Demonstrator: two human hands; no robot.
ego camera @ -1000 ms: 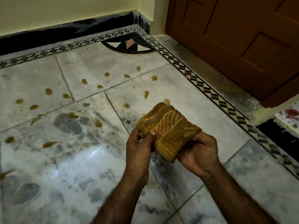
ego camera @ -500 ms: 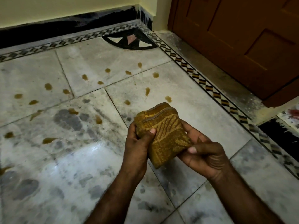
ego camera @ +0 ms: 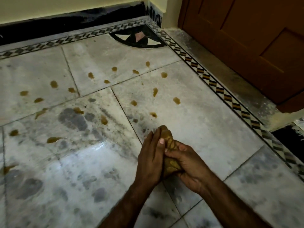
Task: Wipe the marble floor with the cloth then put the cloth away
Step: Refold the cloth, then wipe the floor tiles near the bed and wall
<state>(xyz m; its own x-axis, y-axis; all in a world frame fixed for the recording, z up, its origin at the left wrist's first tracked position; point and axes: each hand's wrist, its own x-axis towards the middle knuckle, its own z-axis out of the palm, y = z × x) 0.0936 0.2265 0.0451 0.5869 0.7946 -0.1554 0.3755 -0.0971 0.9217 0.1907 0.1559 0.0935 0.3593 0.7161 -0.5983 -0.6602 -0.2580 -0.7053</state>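
Note:
A mustard-yellow patterned cloth point(ego camera: 169, 165) is bunched up between both my hands, above the marble floor point(ego camera: 189, 125). My left hand point(ego camera: 152, 159) presses flat against the cloth's left side. My right hand point(ego camera: 189, 163) curls around its lower right part. Only a narrow strip of the cloth shows between the hands. Several brown liquid spots point(ego camera: 134, 103) dot the grey-white tiles ahead of my hands, spread from the far left to the middle.
A brown wooden door point(ego camera: 246, 38) stands at the upper right behind a patterned inlay border point(ego camera: 222, 92). A black skirting point(ego camera: 74, 20) runs along the yellow wall at the back. A quarter-circle inlay point(ego camera: 139, 38) fills the corner.
The cloth was held folded and broad in both hands; now it is squeezed into a tight bundle and my hands have closed together and dropped lower.

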